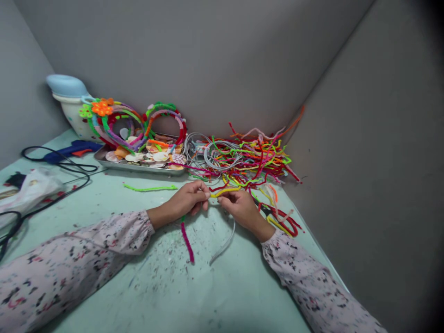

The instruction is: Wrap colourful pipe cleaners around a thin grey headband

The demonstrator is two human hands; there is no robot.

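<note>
Left hand (194, 196) covers the left end of the yellow pipe cleaner (227, 190); what the right fingertips (222, 200) grip is unclear. Far end of the grey strip (225, 246) is lost behind the right hand (243, 210). Headbands (103, 107) block part of the white pot (74, 118). Shells (160, 156) hide most of the tray (145, 170) floor. Plastic bag (38, 185): contents unclear. Bag, black cord (7, 240) and left sleeve (79, 263) run off the left edge; right sleeve (312, 277), off the bottom.

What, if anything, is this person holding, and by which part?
A yellow pipe cleaner, pinched near its left end by the left hand. The right hand is at its other end; its grip there is unclear.
</note>
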